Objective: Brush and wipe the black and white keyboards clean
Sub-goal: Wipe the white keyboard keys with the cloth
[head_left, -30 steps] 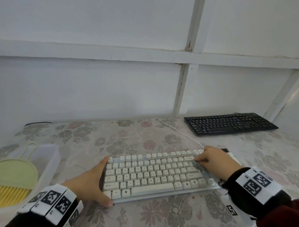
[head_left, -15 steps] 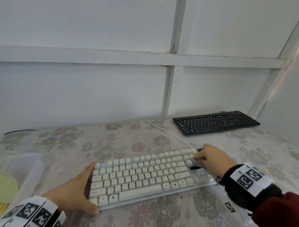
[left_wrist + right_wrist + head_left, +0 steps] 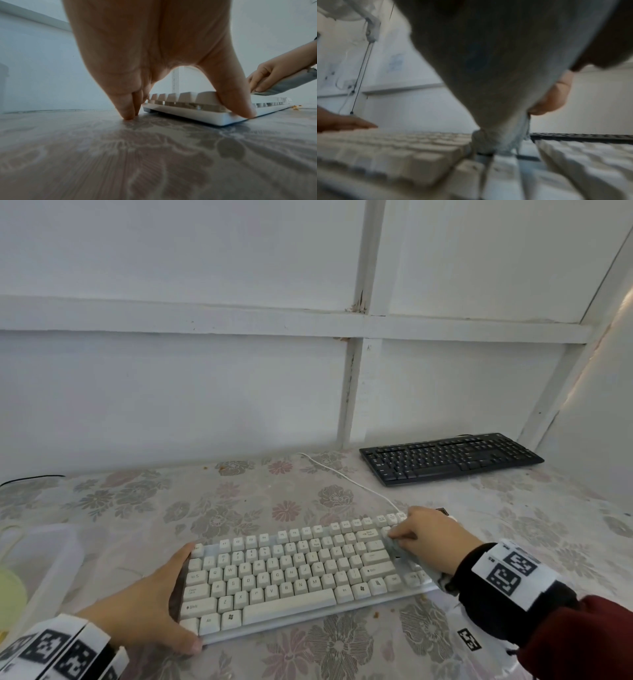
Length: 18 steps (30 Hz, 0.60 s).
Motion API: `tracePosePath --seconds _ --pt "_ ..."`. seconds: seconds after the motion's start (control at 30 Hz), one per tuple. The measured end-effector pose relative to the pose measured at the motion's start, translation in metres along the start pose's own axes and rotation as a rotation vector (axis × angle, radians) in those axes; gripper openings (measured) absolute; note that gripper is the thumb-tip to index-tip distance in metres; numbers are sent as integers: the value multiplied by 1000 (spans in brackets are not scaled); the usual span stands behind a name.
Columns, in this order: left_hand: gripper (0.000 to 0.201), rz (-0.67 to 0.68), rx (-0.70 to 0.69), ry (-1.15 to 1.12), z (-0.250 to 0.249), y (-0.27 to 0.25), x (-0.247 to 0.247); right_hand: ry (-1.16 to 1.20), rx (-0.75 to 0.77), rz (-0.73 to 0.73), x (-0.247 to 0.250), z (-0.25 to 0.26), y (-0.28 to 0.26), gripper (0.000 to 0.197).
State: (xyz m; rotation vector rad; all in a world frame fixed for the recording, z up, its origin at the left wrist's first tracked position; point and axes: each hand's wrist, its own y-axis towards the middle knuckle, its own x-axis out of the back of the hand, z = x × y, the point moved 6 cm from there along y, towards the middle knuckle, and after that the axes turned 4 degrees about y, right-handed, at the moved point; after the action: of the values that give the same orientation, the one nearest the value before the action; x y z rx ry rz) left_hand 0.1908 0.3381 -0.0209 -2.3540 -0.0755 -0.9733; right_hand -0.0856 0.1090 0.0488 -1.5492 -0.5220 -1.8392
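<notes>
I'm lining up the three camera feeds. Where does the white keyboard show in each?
Head: white keyboard lies low in the centre, between both hands.
Left wrist: its left end shows right of centre, under the left hand.
Right wrist: blurred keys fill the bottom.
Shared landmark: the grey cloth that the right hand holds.

White panelled wall (image 3: 178,392) crossed by raised white battens (image 3: 356,378) — below it a table under a faded floral plastic cloth (image 3: 239,501), evenly lit.
</notes>
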Motion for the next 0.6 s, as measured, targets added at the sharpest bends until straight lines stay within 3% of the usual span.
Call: tracePosePath --seconds 0.17,0.33,0.6 --pt "149 3 -5 2 1 -1 -1 10 -126 3 9 -32 -6 23" --pt "157 8 -5 5 0 -2 0 53 -196 -148 39 -54 -11 22" --pt "162 -7 -12 15 -1 -4 1 -28 -197 -78 10 -67 -11 23"
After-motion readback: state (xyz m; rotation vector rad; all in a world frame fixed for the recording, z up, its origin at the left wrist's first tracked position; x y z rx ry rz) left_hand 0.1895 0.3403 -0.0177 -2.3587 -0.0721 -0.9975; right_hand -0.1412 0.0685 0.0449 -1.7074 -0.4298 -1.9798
